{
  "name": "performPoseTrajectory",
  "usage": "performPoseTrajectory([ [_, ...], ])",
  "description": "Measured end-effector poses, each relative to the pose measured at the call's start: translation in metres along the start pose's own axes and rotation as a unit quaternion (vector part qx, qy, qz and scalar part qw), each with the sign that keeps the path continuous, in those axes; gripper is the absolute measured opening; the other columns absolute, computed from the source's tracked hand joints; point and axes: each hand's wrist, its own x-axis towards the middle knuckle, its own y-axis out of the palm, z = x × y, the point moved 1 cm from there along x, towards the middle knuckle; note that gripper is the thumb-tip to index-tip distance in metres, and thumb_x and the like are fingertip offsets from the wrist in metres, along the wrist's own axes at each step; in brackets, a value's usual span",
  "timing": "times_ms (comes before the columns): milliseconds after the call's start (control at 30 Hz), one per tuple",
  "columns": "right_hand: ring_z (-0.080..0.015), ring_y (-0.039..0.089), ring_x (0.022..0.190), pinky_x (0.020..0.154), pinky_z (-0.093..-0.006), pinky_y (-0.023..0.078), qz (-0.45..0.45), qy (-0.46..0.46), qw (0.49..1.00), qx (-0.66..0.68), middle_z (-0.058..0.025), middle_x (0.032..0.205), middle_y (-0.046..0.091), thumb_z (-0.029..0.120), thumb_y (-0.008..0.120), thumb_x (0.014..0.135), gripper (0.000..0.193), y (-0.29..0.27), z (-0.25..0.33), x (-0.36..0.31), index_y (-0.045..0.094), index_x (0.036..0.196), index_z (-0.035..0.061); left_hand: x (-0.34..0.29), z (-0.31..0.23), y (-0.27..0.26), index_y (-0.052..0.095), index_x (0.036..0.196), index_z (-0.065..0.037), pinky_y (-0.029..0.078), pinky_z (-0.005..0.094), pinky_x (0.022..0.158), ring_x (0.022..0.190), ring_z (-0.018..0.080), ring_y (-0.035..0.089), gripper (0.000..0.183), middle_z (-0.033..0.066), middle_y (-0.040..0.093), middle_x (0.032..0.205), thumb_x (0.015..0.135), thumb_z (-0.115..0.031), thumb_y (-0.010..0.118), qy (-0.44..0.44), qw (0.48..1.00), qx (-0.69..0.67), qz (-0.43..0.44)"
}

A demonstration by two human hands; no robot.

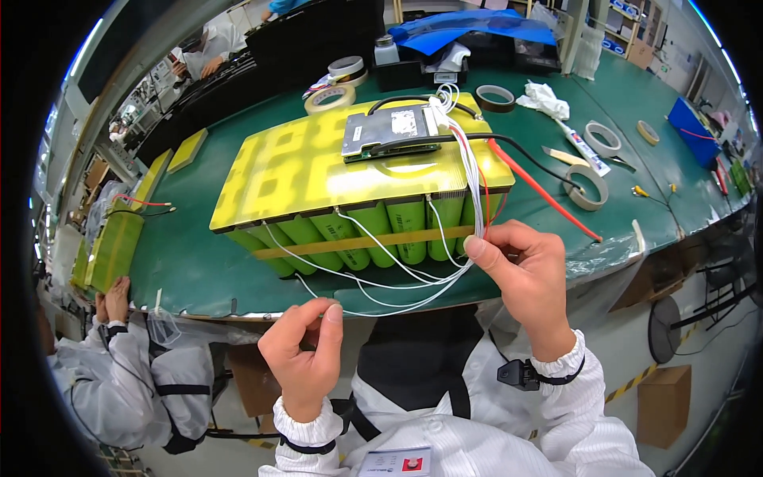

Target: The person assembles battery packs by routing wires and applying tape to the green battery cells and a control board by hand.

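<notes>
A green battery pack (342,240) made of several round cells stands on the table under a yellow sheet (278,171). On top lies a flat circuit board with a grey metal cover (377,129), its white wires (475,179) running down the pack's near right side. My right hand (528,278) pinches the bundle of wires between thumb and finger beside the near right corner. Close to the front edge, my left hand (306,346) is closed, thumb against forefinger, on one thin white wire (381,313). Other white wires reach up to points along the pack's near side.
A thick red cable (548,195) sticks out to the right. Tape rolls (590,188), a knife (564,156) and a white tube (586,147) lie right of the pack. A blue bin (690,131) stands farther right. At left, a co-worker's hands (115,300) touch another green pack (115,248).
</notes>
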Motion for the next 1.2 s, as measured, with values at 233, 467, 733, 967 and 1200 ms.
performPoseTrajectory([
  [233, -0.0067, 0.05, 0.064, 0.056, -0.0247, 0.038, 0.031, 0.026, 0.999, -0.016, -0.0016, 0.075, 0.064, 0.018, 0.08, 0.087, 0.023, -0.013, 0.0, 0.004, 0.076, 0.095, -0.0029, -0.019, 0.037, 0.011, 0.071, 0.093, 0.004, 0.036, 0.0187, 0.05, 0.055, 0.0049, 0.049, 0.008, 0.0023, 0.061, 0.064, 0.088, -0.002, 0.072, -0.05, 0.997, -0.047, -0.03],
  [467, -0.0056, 0.047, 0.063, 0.056, -0.0251, 0.038, 0.04, 0.022, 0.998, -0.033, 0.0002, 0.072, 0.06, 0.018, 0.08, 0.087, 0.022, -0.006, 0.005, 0.003, 0.076, 0.095, -0.0025, -0.026, 0.055, 0.002, 0.071, 0.092, 0.004, 0.036, 0.0189, 0.052, 0.055, 0.0035, 0.047, 0.008, -0.0006, 0.059, 0.062, 0.088, -0.002, 0.072, -0.092, 0.989, -0.098, -0.057],
  [733, -0.0074, 0.049, 0.059, 0.052, -0.024, 0.037, -0.027, -0.056, 0.99, -0.129, -0.0037, 0.07, 0.058, 0.007, 0.078, 0.084, 0.015, -0.004, 0.004, -0.004, 0.071, 0.088, -0.005, -0.022, 0.044, -0.006, 0.071, 0.091, 0.006, 0.04, 0.0193, 0.054, 0.059, 0.0046, 0.054, 0.009, 0.0017, 0.065, 0.069, 0.087, -0.002, 0.073, -0.072, 0.987, -0.127, -0.067],
  [967, -0.0054, 0.047, 0.059, 0.052, -0.0222, 0.036, -0.031, -0.075, 0.989, -0.123, -0.0015, 0.073, 0.056, 0.005, 0.076, 0.086, 0.014, -0.004, -0.001, -0.005, 0.066, 0.085, -0.0055, -0.011, 0.036, -0.029, 0.07, 0.092, 0.005, 0.042, 0.0201, 0.052, 0.057, 0.0071, 0.056, 0.008, 0.005, 0.066, 0.069, 0.086, 0.0, 0.072, -0.007, 0.993, -0.074, -0.092],
  [1200, -0.0044, 0.047, 0.059, 0.052, -0.0207, 0.036, -0.032, -0.075, 0.992, -0.097, -0.0006, 0.075, 0.056, 0.005, 0.076, 0.087, 0.014, -0.002, 0.0, -0.003, 0.066, 0.086, -0.0055, 0.007, 0.039, -0.039, 0.071, 0.094, 0.002, 0.04, 0.0205, 0.049, 0.055, 0.0078, 0.056, 0.009, 0.0049, 0.067, 0.072, 0.085, 0.0, 0.074, 0.068, 0.994, -0.006, -0.082],
])
